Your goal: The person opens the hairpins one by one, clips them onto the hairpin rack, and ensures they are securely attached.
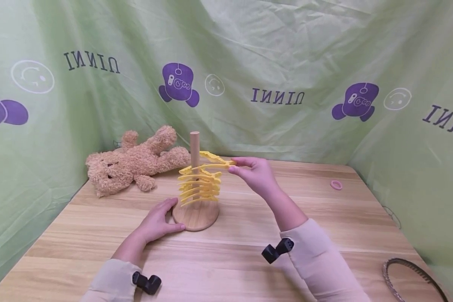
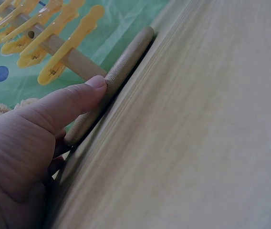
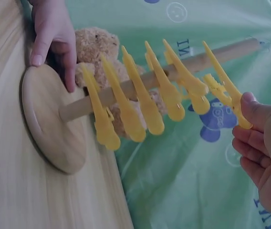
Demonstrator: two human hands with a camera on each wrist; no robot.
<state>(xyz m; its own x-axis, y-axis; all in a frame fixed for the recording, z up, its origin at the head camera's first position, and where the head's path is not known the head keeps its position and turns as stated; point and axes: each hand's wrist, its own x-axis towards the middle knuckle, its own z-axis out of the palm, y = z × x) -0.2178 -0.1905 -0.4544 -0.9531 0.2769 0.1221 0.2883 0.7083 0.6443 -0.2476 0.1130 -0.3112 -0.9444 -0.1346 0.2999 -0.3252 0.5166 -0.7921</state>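
My right hand [image 1: 254,176] pinches a yellow hair clip [image 1: 227,164] by its tail end between thumb and fingers. In the head view the clip's two arms are spread apart, reaching toward the upper part of a wooden post [image 1: 194,144]. Below it, several similar yellow clips [image 3: 150,112] are fastened along the post, one above another. The post rises from a round wooden base [image 1: 196,219] on the table. My left hand [image 1: 156,222] holds the base's left edge; in the left wrist view the thumb [image 2: 80,98] lies on the rim, with the other fingers partly hidden.
A brown teddy bear [image 1: 132,163] lies behind and left of the stand. A pink ring-shaped band [image 1: 336,188] lies at the right rear of the wooden table [image 1: 287,209]. A dark headband-like hoop [image 1: 387,270] is at the front right corner. Green printed cloth [image 1: 249,134] surrounds the table.
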